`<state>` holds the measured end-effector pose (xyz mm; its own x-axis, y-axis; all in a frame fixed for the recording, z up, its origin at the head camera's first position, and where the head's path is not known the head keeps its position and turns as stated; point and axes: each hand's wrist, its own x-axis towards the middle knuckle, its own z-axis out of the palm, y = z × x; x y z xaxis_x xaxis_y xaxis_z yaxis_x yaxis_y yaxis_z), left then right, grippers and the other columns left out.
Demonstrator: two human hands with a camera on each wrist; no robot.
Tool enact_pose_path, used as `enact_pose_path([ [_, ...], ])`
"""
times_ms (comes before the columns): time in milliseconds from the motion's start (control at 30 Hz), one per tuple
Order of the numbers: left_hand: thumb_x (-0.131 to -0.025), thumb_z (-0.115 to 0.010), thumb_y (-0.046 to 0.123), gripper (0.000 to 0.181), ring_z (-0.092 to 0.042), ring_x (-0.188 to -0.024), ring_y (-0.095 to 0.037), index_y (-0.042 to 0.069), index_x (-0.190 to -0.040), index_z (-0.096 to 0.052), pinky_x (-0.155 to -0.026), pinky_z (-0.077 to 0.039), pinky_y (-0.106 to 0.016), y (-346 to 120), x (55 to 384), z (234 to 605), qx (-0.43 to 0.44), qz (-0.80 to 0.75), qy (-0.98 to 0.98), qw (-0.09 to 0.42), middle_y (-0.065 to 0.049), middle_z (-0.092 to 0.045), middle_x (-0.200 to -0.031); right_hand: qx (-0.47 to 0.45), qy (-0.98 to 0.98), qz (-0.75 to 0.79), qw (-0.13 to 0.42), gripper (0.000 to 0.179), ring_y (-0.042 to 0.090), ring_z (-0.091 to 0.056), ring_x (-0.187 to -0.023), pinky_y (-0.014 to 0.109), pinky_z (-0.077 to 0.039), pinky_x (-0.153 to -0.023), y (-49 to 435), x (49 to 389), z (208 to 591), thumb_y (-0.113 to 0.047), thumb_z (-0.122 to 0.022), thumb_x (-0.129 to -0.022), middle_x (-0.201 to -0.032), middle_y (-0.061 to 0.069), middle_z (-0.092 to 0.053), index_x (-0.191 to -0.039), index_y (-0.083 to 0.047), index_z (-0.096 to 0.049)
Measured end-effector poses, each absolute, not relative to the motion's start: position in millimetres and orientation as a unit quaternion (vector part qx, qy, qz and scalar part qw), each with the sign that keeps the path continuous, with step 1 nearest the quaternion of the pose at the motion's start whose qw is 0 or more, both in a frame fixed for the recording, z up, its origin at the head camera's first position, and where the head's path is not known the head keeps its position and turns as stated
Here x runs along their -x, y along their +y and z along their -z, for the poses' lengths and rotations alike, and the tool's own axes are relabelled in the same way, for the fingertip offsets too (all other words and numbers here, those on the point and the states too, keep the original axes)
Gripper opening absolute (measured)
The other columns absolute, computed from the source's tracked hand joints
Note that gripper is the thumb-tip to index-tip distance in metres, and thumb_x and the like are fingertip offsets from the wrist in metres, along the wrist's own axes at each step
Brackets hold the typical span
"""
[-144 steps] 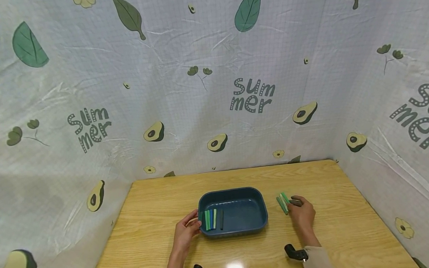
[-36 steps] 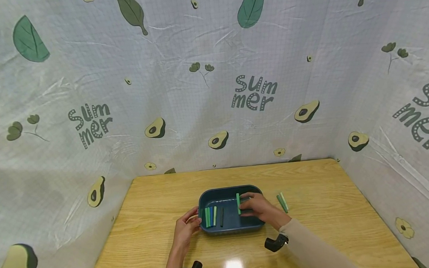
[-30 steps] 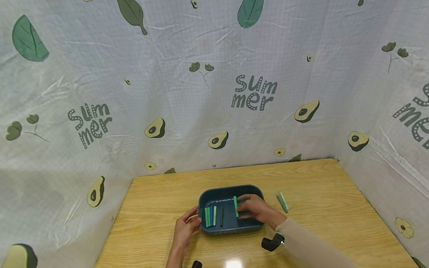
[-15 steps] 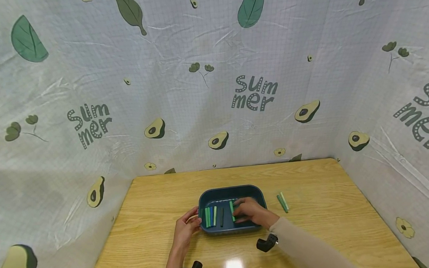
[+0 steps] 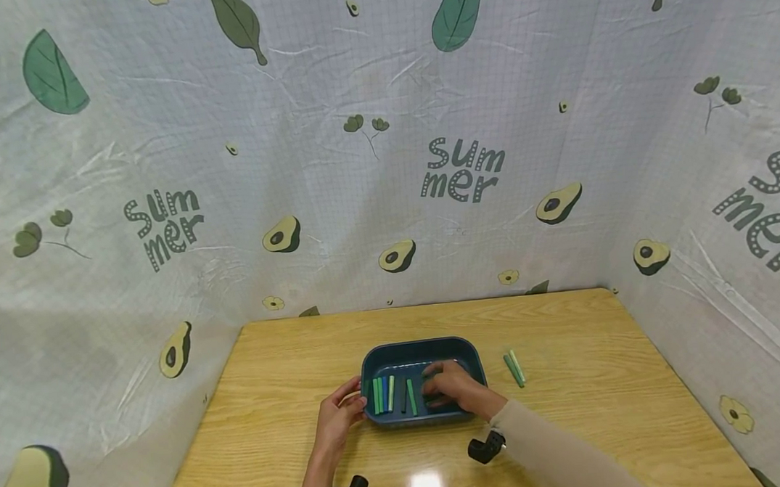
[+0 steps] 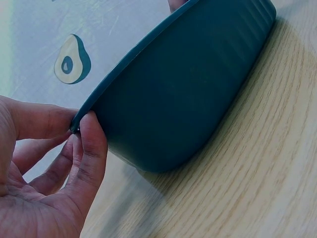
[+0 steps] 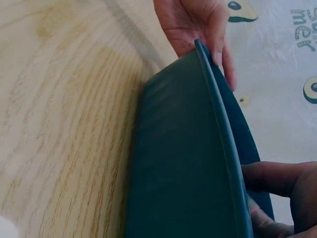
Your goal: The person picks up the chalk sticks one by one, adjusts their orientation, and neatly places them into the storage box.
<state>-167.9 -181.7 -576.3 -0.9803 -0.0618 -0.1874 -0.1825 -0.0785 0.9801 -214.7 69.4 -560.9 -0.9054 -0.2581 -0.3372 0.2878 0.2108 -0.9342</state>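
A dark blue plastic tray (image 5: 424, 421) stands on the table. My left hand (image 5: 335, 418) pinches its left rim between thumb and fingers, as the left wrist view shows close up. Inside the tray, a row of chalk-like sticks lies at the left: green ones, a blue stick (image 5: 385, 395) and a pale one (image 5: 391, 394). A dark stick (image 5: 403, 396) lies right of that row, and a green stick (image 5: 413, 398) lies slightly slanted beside it. My right hand (image 5: 455, 386) is inside the tray just right of the green stick, fingers loosely bent and apart from it. Its fingertips are partly hidden in the right wrist view.
Right of the tray, a green stick (image 5: 513, 371) and a pale stick (image 5: 517, 366) lie side by side on the wooden table (image 5: 272, 394). A white printed sheet (image 5: 334, 166) hangs behind and along both sides.
My right hand brought a green stick from the right-hand group into the tray, moved it left and let it go beside the dark stick. The left hand stays at the rim.
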Motion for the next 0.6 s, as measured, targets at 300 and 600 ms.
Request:
enact_pose_path([
  [300,-0.091,-0.06,-0.003,0.048,-0.061,-0.088,-0.009,-0.003,-0.138,-0.052,-0.068,-0.055,-0.024,-182,170,579,0.09,-0.734,0.673,0.039,-0.026,-0.052,-0.131,0.012,0.756,0.631,0.175,0.039,0.029,-0.069,-0.084,0.045,-0.058,-0.073,81,211,542,-0.004,-0.068,-0.086,-0.1,0.017,-0.068,-0.123,0.005,-0.058],
  [600,-0.092,-0.059,-0.002,0.048,-0.06,-0.088,-0.009,-0.002,-0.14,-0.051,-0.071,-0.056,-0.028,-183,167,577,0.082,-0.732,0.675,0.042,-0.025,-0.051,-0.134,0.028,0.771,0.624,0.121,0.032,0.028,-0.068,-0.094,0.046,-0.058,-0.08,100,201,521,-0.004,-0.065,-0.09,-0.114,0.027,-0.064,-0.119,0.005,-0.059],
])
